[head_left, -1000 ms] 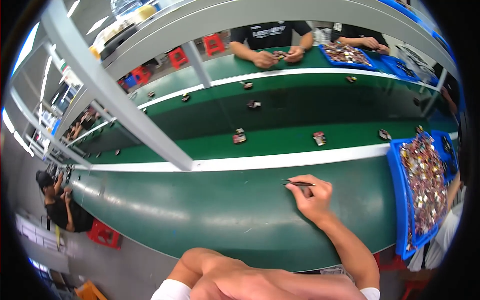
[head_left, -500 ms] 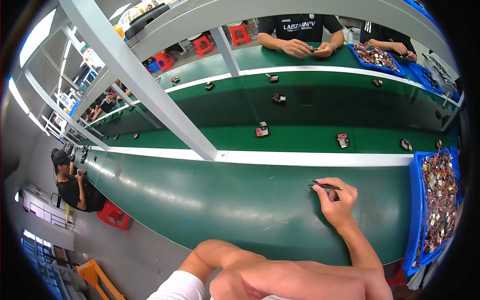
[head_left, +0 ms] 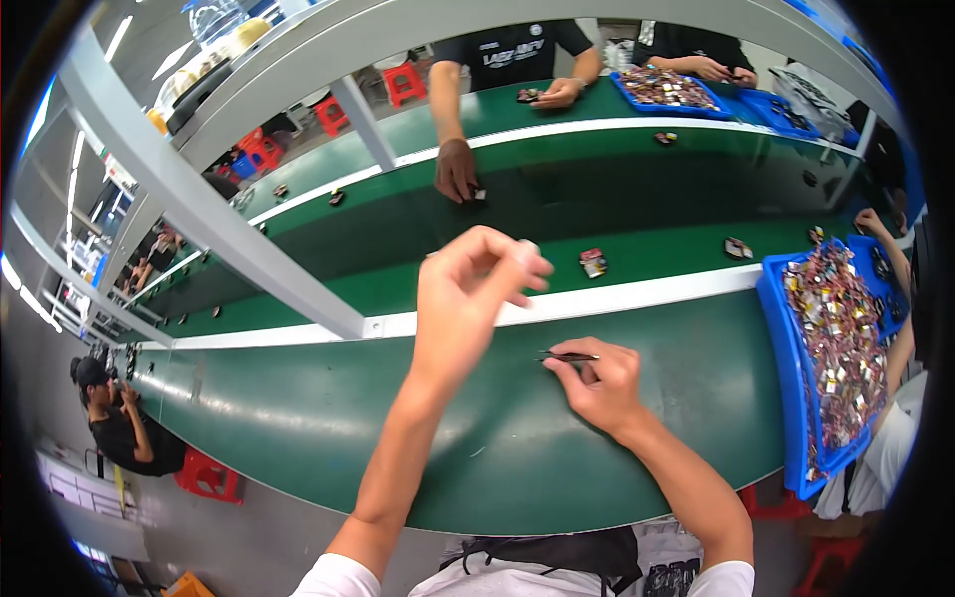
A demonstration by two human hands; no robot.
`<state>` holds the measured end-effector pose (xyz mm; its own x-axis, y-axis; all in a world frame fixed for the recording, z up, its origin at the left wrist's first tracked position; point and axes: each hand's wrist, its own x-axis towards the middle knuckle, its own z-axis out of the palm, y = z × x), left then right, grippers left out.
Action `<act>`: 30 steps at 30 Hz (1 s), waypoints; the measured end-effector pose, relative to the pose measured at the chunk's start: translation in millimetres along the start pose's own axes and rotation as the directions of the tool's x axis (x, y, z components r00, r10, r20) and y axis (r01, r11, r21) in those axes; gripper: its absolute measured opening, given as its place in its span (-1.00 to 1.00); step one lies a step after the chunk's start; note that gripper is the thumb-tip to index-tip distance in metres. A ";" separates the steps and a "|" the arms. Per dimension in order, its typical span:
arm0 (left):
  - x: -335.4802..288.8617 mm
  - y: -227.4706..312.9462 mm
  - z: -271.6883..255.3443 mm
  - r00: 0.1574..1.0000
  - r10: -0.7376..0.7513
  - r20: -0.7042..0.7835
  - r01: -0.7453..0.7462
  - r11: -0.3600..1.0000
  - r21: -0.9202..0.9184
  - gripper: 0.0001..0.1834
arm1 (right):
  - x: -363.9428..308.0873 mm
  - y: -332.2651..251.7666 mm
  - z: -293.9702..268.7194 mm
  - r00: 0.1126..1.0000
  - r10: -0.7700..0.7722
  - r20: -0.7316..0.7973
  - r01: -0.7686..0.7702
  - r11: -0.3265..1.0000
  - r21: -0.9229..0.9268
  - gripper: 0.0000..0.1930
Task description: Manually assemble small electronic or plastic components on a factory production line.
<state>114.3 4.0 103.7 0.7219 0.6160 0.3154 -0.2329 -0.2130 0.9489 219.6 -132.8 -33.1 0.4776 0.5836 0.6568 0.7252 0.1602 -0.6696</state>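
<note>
My left hand is raised over the white rail and the belt's near edge. Its fingers are loosely curled and apart, with nothing visible between them; the hand hides part of the belt behind it. A pair of dark tweezers is pinched in my right hand, tips pointing left, above the green worktable. Nearest my left hand, to its right on the green conveyor belt, lies a small wired part with red and white-yellow patches. Another wired part lies farther right.
A blue tray heaped with wired parts stands at the table's right end. White rail and a grey post border the belt. Across it, a co-worker's hand reaches onto the belt; another tray sits beyond.
My left arm has swung up and forward from the table's near edge to over the rail. My right hand still holds the tweezers. The view has shifted right; the co-worker opposite now reaches forward.
</note>
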 end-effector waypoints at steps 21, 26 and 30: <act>137.5 -165.6 19.5 0.878 -0.361 0.315 -0.019 0.631 0.776 -0.84 | 1.1 2.0 8.5 0.993 -0.112 -0.023 0.114 0.991 0.077 -0.86; 106.4 -144.9 5.9 0.885 -0.398 0.240 0.176 0.765 0.620 -0.91 | 0.9 2.9 1.8 0.994 -0.104 0.022 0.102 0.992 0.070 -0.86; 63.2 -126.1 -29.6 0.941 -0.335 0.044 0.299 0.887 0.351 -0.90 | -0.7 1.6 3.3 0.993 -0.106 0.045 0.103 0.992 0.065 -0.87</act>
<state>170.0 92.2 4.3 0.7863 0.6174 -0.0216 0.2380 -0.2706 0.9328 218.9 -130.3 -35.8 0.3750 0.5983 0.7081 0.7367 0.2714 -0.6194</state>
